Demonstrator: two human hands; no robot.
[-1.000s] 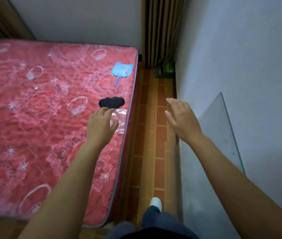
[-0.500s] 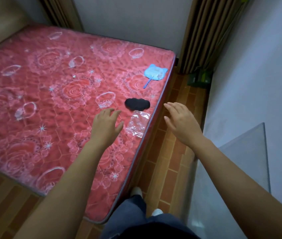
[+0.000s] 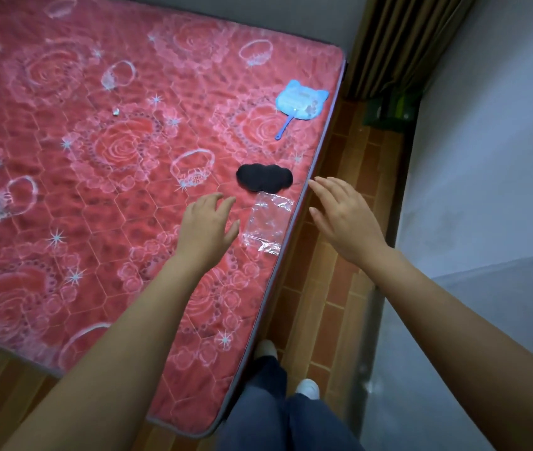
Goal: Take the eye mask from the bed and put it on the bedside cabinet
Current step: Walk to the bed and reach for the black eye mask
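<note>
A black eye mask (image 3: 264,178) lies flat on the red flowered mattress (image 3: 102,177), close to its right edge. A clear plastic bag (image 3: 265,223) lies just in front of the mask, touching it. My left hand (image 3: 208,227) hovers over the mattress a short way left of the bag, fingers apart and empty. My right hand (image 3: 343,216) is over the bed's right edge and the floor, fingers spread, holding nothing, a little right of the mask. The grey glass-topped bedside cabinet (image 3: 473,336) stands at the lower right by the wall.
A blue cat-shaped hand fan (image 3: 301,100) lies farther back on the mattress. A strip of brick-pattern floor (image 3: 333,288) runs between bed and cabinet, with my legs and white shoes (image 3: 307,387) on it. Curtains (image 3: 398,40) hang at the back right.
The view has swung down and left, so the mask now sits nearer the centre. Both hands have come closer to the mask and still hold nothing.
</note>
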